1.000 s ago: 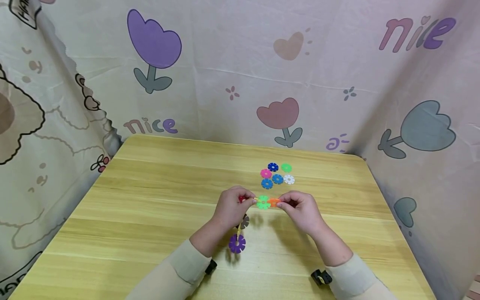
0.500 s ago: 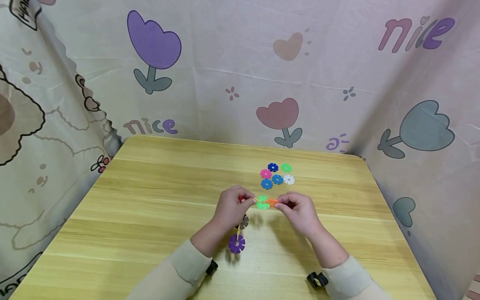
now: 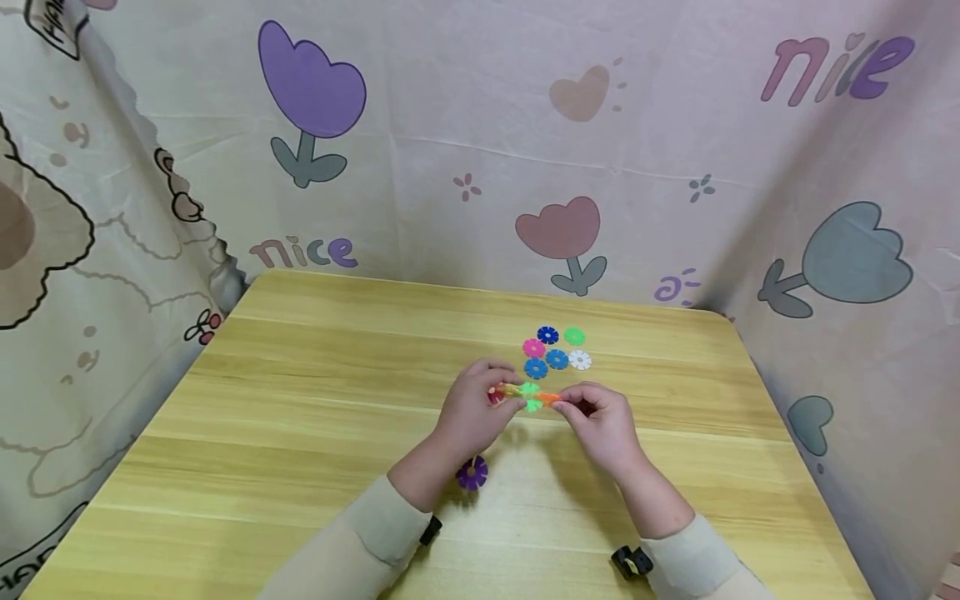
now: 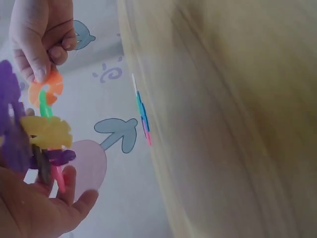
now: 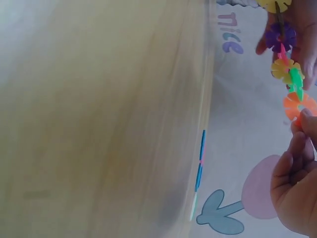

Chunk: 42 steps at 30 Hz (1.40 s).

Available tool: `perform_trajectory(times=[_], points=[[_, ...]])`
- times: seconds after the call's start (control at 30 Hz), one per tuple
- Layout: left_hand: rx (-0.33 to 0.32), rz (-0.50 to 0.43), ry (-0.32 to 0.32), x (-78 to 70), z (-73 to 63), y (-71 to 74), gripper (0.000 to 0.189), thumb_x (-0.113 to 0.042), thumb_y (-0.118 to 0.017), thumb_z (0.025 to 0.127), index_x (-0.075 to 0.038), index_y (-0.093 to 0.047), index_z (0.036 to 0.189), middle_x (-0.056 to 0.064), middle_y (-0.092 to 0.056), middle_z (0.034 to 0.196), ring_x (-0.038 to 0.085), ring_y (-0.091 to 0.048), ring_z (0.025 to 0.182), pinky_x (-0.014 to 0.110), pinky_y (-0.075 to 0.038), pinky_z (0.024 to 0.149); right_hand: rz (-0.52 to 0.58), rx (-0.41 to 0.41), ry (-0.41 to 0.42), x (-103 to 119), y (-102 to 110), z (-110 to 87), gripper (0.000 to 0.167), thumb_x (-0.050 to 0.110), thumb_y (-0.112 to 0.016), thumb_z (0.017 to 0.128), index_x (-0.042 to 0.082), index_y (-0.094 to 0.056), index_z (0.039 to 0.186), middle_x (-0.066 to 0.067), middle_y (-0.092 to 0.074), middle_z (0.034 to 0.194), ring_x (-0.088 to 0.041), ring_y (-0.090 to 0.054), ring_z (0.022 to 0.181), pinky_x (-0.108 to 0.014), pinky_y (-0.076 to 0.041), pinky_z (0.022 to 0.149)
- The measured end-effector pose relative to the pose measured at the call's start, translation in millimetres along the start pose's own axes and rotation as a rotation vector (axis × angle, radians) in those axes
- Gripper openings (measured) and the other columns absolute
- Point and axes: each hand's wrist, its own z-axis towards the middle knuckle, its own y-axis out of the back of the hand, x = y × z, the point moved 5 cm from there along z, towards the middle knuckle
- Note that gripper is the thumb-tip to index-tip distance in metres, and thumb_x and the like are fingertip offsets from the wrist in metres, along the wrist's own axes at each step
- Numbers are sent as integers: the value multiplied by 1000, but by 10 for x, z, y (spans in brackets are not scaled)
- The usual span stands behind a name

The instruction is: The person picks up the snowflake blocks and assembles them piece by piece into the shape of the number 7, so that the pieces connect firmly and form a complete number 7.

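A chain of interlocking plastic snowflake discs hangs between the two hands. At its right end, my right hand (image 3: 603, 423) pinches the orange disc (image 3: 550, 399) between thumb and fingertips. The green disc (image 3: 530, 389) is slotted into the orange one, and a yellow disc (image 5: 281, 71) follows it. My left hand (image 3: 471, 410) is around the chain's middle, thumb and fingers spread apart; in the left wrist view its fingers (image 4: 85, 201) extend loosely beneath the pink disc (image 4: 60, 179). The tail, ending in a purple disc (image 3: 472, 473), dangles below the left wrist, partly hidden by that hand.
Several loose discs lie flat on the wooden table (image 3: 337, 375) beyond the hands: dark blue (image 3: 548, 335), green (image 3: 574, 337), pink (image 3: 534, 348), white (image 3: 580, 360) and two blue (image 3: 557, 359). A printed curtain (image 3: 450, 100) stands behind the table.
The left hand has loosened from its pinch, its thumb and fingers now apart, and shifted slightly right. The purple tail has risen a little. The green disc has turned; the right hand keeps its pinch.
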Motion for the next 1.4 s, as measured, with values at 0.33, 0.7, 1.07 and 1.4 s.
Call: perform_trajectory(times=[0.33,0.7,1.07,1.4], points=[[28,136,-96,-91,10,-117,10,-21,-84,94,-16,-84,102,-2,-75,124,27,-63,121,58,-47,101,-4,-2,146,75,-88,-20,14,-14,-78,88,0,-78,89,-7,-73,83,-9,-59,67,-22,-52,56],[22,169,-30,-43,4,-120,6,-24,-81,96,-19,-83,99,-5,-76,120,25,-64,116,60,-46,100,-330,137,21,-68,74,109,18,2,-88,84,5,-78,99,0,-73,90,-16,-64,78,-30,-56,69],[8,164,-20,-9,-14,-117,6,-22,-80,96,-16,-82,98,-5,-76,119,25,-65,117,59,-46,101,-662,108,44,-317,391,401,20,11,-81,93,-2,-76,108,-13,-74,98,-30,-69,85,-49,-59,78],[23,191,-24,0,-20,-128,8,-23,-80,96,-16,-82,96,-7,-77,114,24,-65,116,55,-47,98,-752,156,-98,-556,422,613,44,28,-77,97,-5,-70,126,-21,-70,113,-39,-68,100,-56,-55,89]])
